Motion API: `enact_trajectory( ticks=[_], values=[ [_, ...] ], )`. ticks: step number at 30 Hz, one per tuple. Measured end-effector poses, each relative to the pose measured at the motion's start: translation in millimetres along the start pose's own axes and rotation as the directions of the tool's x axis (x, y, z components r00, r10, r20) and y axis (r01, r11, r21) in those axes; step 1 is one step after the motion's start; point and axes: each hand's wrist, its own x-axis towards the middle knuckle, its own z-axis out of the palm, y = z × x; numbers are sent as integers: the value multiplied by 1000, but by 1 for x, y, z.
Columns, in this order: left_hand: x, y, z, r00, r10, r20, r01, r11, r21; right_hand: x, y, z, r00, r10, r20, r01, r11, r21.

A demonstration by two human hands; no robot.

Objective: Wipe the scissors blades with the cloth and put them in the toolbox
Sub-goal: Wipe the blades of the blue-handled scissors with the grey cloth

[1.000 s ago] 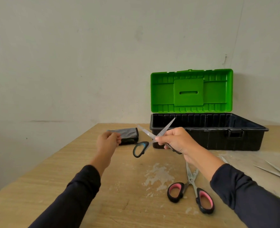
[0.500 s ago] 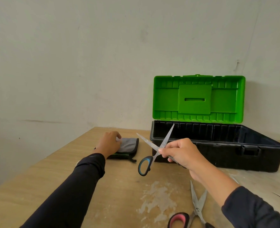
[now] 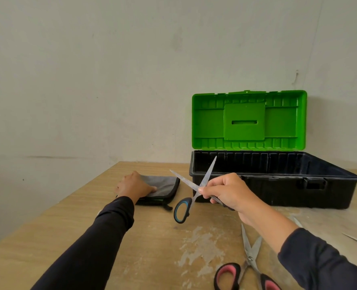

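Grey cloth lies folded on the desk at about ten o'clock from you, just left of the toolbox, and your left hand rests on its near-left part with the fingers laid over the fabric; whether they have curled under an edge cannot be told. Your right hand holds the blue-handled scissors up off the desk, pinching near the pivot, blades spread in a V and pointing toward twelve o'clock, one handle loop hanging free at the lower left.

You look to be at the fetching step: no wiping has begun, since cloth and blades are apart. Next you need to gather the cloth and bring it to the blades, folding it round one blade. Mind the open edges. The pink-handled scissors wait at five o'clock, and the toolbox stands with its green lid up.
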Motion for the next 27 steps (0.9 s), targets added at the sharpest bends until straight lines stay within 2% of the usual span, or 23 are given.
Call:
enact_trajectory(
  ticks=[4,6,8,12,16,23,26,27],
  values=[
    [-14,6,-15,995,-93,-48,70,935,-347,-6,-4,-2,1000,-4,-8,4,1000,6],
    [-21,8,-25,995,-98,24,97,867,-489,-12,-6,-4,1000,-3,-12,3,1000,14],
    [-31,9,-34,994,-35,99,90,768,-634,-18,-7,-5,1000,-3,-23,4,1000,30],
    [-71,15,-42,986,97,135,57,563,-825,-29,-5,2,996,-15,-92,24,995,95],
    [-108,19,-38,960,179,213,132,383,-914,-36,-6,13,989,-40,-146,61,988,143],
    [-130,25,-43,904,362,228,105,329,-938,-36,-7,13,978,-67,-199,106,976,191],
    [-130,24,-46,891,372,260,206,179,-962,-34,-7,12,978,-52,-203,104,961,257],
    [-130,24,-45,892,374,255,203,172,-964,-34,-8,13,980,-47,-192,100,956,277]
  ],
)
